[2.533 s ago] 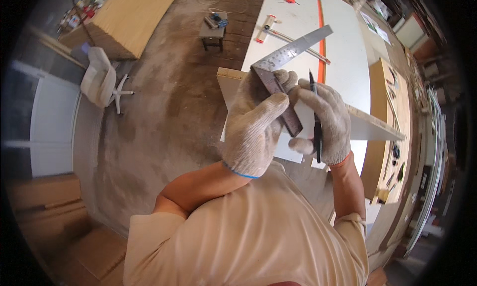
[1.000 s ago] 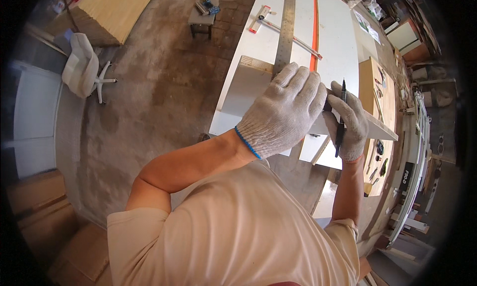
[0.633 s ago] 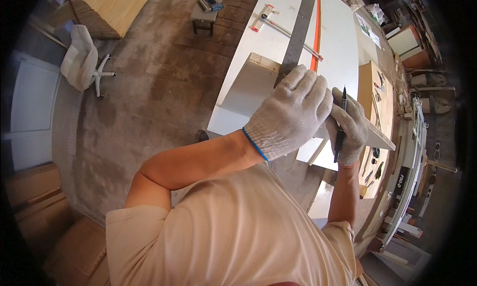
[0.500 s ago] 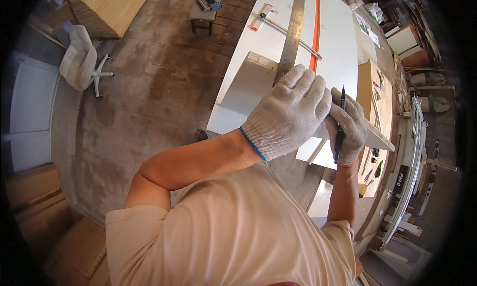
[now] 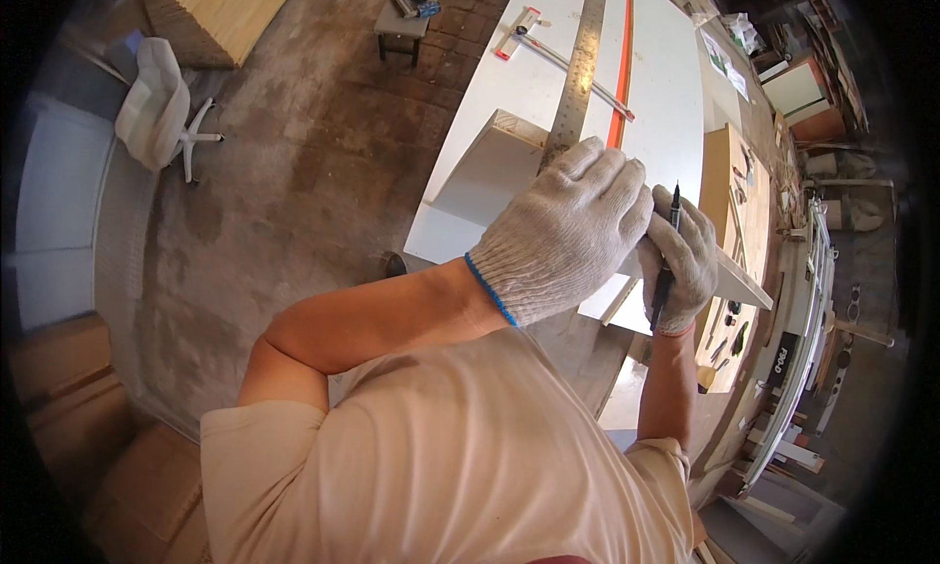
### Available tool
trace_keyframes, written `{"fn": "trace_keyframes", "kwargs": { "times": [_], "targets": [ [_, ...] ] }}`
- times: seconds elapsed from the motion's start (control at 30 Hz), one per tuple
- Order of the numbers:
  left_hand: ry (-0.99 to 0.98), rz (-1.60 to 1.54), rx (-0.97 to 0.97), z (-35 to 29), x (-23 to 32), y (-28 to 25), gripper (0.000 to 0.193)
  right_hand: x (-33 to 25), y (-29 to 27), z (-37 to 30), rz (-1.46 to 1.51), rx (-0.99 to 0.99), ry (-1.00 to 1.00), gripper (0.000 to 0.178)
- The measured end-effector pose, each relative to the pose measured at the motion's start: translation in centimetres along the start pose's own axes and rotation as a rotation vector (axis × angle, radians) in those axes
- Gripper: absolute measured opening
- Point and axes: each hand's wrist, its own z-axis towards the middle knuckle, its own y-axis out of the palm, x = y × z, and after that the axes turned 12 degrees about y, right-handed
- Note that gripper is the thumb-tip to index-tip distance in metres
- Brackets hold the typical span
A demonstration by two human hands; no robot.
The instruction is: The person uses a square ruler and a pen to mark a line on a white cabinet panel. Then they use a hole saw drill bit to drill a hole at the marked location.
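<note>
My left hand (image 5: 568, 233), in a pale knitted glove with a blue cuff edge, lies closed over a wide steel ruler (image 5: 580, 70) where it meets a board (image 5: 485, 167) with a raw chipboard edge. The ruler's near end and the fingertips beneath are hidden. Close beside it, my right hand (image 5: 693, 256), gloved alike, grips a black pen (image 5: 676, 211) with its tip pointing up and away. The board's other end (image 5: 746, 282) shows past my right hand. Under these, a white panel (image 5: 661, 74) carries an orange strip (image 5: 622, 79).
A T-shaped measuring tool (image 5: 573, 67) with red-tipped ends lies across the panel. On the right is a wooden surface (image 5: 746, 197) bearing small tools. At the left stand a white swivel chair (image 5: 157, 104), stacked boards (image 5: 220, 16) and a small stool (image 5: 403, 43) with tools on it.
Both hands keep nearly the same place on the board, the right one still gripping the pen. The whole view has shifted slightly.
</note>
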Motion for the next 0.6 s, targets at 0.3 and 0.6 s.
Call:
{"fn": "trace_keyframes", "kwargs": {
  "times": [0.3, 0.6],
  "targets": [
    [-0.002, 0.01, 0.069, -0.4, 0.0, 0.4, 0.043, -0.4, 0.3, -0.1, -0.02, 0.027, 0.007, 0.04],
    [-0.005, -0.031, -0.033, 0.0, -0.3, -0.6, 0.043, -0.6, 0.2, 0.2, -0.02, 0.026, 0.017, 0.041]
  ]
}}
